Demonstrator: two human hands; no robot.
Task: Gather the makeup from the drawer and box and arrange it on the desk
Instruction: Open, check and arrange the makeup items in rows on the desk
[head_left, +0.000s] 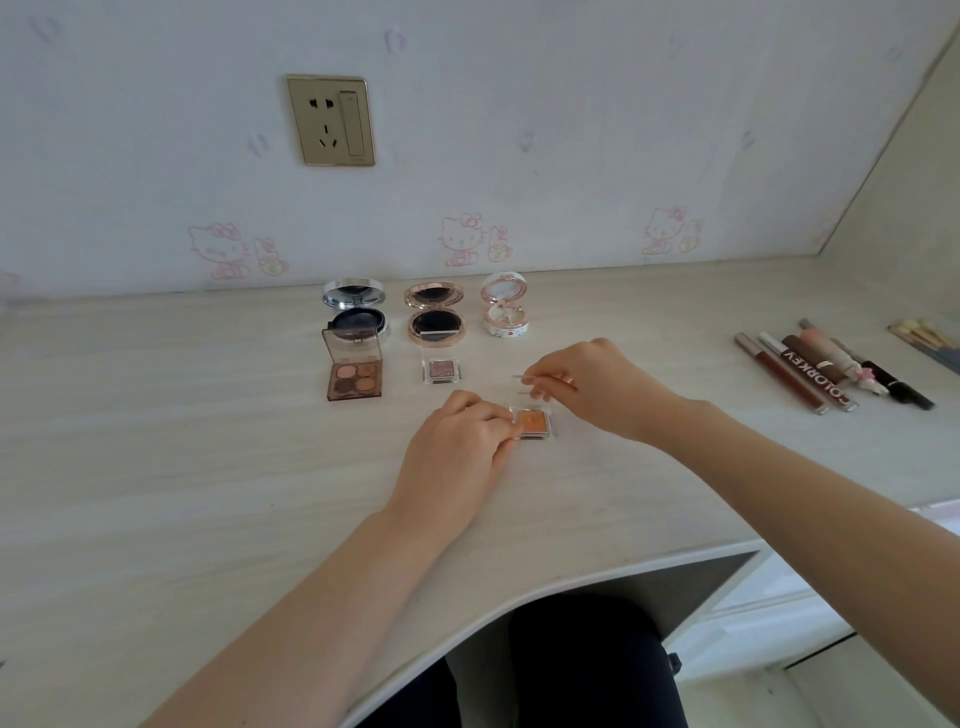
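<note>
Desk (156, 467), centre: orange eyeshadow case (532, 422) lies flat between both hands. Left hand (457, 452) pinches its left edge. Right hand (597, 384) pinches the clear lid (521, 392), raised on the far side. Both hands equally near.

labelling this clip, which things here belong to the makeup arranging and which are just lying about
Job: orange eyeshadow, held by left hand and right hand; brown palette; pink eyeshadow; silver compact; rose-gold compact; white compact; lip tubes; desk.
Lying about: wall socket.
</note>
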